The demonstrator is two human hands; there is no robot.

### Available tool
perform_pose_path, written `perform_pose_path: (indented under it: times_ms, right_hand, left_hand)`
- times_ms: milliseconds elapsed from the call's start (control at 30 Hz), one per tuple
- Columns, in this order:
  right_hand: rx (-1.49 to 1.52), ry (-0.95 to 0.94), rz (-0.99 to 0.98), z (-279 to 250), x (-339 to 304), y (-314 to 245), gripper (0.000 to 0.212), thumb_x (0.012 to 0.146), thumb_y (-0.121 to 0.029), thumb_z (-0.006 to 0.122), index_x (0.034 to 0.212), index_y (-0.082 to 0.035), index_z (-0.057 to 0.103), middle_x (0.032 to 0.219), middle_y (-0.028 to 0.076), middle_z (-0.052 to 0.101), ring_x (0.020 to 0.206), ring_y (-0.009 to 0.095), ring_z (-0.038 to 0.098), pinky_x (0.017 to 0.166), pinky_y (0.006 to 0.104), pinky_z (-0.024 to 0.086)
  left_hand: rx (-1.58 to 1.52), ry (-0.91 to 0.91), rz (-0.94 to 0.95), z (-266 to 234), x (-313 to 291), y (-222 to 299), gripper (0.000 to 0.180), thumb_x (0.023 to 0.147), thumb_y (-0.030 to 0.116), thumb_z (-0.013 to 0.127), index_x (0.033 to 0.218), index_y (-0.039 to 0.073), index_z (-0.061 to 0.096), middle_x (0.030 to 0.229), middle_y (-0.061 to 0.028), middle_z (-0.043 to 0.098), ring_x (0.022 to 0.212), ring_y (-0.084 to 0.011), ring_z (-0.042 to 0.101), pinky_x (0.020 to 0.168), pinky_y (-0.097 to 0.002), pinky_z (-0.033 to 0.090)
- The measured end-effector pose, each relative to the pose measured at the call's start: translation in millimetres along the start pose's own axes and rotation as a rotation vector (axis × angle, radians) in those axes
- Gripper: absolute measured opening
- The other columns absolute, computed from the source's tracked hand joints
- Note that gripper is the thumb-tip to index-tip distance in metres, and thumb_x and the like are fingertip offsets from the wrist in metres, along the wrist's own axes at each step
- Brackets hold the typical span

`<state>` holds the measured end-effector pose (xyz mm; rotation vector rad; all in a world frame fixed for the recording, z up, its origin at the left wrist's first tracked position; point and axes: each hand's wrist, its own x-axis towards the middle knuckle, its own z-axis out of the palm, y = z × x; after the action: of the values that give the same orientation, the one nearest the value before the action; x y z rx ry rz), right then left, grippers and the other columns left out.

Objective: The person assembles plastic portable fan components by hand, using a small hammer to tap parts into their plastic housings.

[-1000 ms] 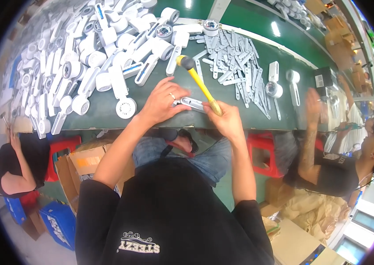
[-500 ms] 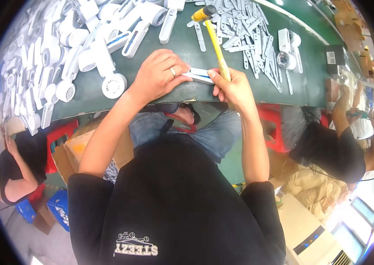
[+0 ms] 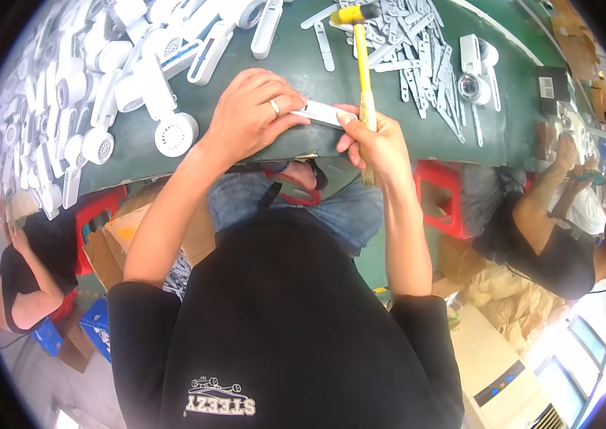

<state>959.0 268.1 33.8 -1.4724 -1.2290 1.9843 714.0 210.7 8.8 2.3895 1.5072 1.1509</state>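
Observation:
My left hand (image 3: 249, 118) is closed around one end of a white handle-shaped housing (image 3: 323, 113), above the front edge of the green table. The palm and fingers hide that end. My right hand (image 3: 380, 143) grips a small hammer (image 3: 363, 68) with a yellow shaft and a yellow-and-black head, standing upright with the head pointing away from me. The right thumb also rests on the housing's right end. Beyond the hands lies a pile of loose grey strips (image 3: 424, 64), slim and long.
Many white housings with round grilled heads (image 3: 176, 134) cover the table's left side. Two or so round-headed units (image 3: 471, 86) stand right of the strips. A person in black (image 3: 550, 243) sits at the right, another (image 3: 31, 264) at the left. An open cardboard box (image 3: 120, 229) is beside my left arm.
The hammer head has swung a little to the right and now stands more upright. The blue line on the housing no longer shows. My view has shifted slightly.

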Motion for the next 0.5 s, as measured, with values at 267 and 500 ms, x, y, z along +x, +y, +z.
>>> perform_pose_path:
  times_ms: [267,500]
  right_hand:
    - [-0.094,0.036,-0.075,-1,0,7,0.033,0.103,-0.025,0.073,0.126,0.0,0.073,0.067,0.0,0.064,0.051,0.006,0.053,0.046,0.0235,0.039]
    - [-0.035,0.162,-0.299,-5,-97,30,0.06,0.116,-0.036,0.045,0.167,-0.008,0.033,0.065,-0.004,0.048,0.052,0.005,0.045,0.047,0.0246,0.038]
  left_hand:
    - [0.137,-0.099,0.19,-4,12,3,0.031,0.086,0.015,0.083,0.117,0.019,0.081,0.107,-0.0018,0.078,0.097,-0.0205,0.073,0.112,-0.0471,0.052]
    - [0.135,-0.09,0.213,-2,8,2,0.029,0.086,0.012,0.083,0.114,0.018,0.082,0.104,-0.0025,0.077,0.089,-0.0197,0.073,0.113,-0.0484,0.052]
